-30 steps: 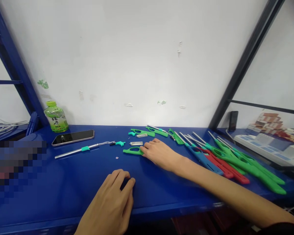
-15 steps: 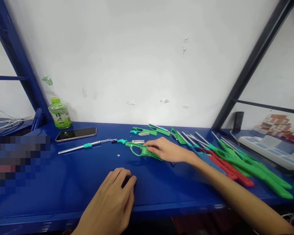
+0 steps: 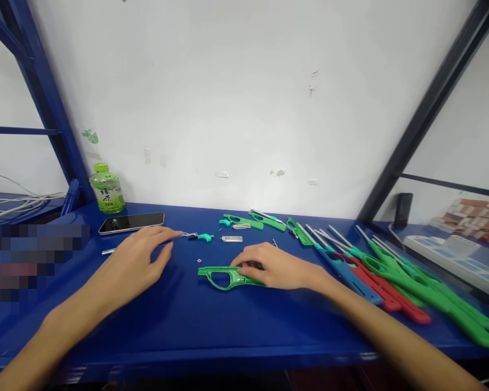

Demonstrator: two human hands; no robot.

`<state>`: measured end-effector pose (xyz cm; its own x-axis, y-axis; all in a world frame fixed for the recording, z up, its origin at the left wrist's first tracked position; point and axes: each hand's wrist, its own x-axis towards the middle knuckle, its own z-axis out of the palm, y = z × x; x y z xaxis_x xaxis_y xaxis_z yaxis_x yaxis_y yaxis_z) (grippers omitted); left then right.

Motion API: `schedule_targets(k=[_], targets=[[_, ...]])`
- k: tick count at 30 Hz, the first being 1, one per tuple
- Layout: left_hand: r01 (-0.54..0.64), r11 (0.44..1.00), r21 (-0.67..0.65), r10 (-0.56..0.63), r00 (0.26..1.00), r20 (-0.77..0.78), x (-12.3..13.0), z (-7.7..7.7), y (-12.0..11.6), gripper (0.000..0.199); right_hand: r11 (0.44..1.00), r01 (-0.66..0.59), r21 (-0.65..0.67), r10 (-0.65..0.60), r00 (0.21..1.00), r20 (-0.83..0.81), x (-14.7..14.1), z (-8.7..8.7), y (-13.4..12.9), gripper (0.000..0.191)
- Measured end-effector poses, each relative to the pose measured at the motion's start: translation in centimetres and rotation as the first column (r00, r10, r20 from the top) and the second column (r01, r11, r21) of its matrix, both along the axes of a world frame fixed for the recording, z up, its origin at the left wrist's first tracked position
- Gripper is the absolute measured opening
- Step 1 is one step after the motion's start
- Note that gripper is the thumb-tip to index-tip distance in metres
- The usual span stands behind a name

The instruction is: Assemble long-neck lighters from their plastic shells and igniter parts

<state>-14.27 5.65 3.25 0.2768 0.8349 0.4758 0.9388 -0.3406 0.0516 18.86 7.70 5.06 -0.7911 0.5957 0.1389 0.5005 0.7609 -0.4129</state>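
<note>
My right hand [image 3: 264, 263] grips the rear of a green lighter shell [image 3: 224, 278] low over the blue table, its trigger loop pointing left. My left hand [image 3: 140, 255] is spread over a metal tube [image 3: 108, 251], hiding most of it; its fingertips are near thin wires [image 3: 187, 234]. Those wires lead to a black piece and a teal trigger [image 3: 206, 238]. Behind the shell lie a small metal-and-clear part [image 3: 232, 239], a similar one [image 3: 242, 226], another teal trigger [image 3: 225, 222] and a green shell half [image 3: 246, 221].
A black phone [image 3: 131, 222] and a green drink bottle [image 3: 107, 188] stand at the back left of the blue table [image 3: 212, 336]. Several long lighters, blue [image 3: 352, 277], red [image 3: 403, 298] and green [image 3: 444, 296], lie at the right. White cables [image 3: 20, 203] run at far left.
My left hand has moved up and left from the front of the table and opened over the metal tube. My right hand has brought the green shell nearer and turned it level.
</note>
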Motion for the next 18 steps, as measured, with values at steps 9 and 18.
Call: schedule_targets(k=[9,18], targets=[[-0.142,0.975,-0.169,0.087,0.951,-0.298,-0.4,0.0,5.6,0.033,1.0,-0.022,-0.012,0.022,1.0,-0.008,-0.2,-0.3,-0.5,0.022],[-0.095,0.989,-0.112,0.071,0.978,-0.196,-1.4,0.5,5.1,0.028,0.999,-0.011,-0.036,0.011,1.0,-0.012,-0.2,-0.3,-0.9,0.024]])
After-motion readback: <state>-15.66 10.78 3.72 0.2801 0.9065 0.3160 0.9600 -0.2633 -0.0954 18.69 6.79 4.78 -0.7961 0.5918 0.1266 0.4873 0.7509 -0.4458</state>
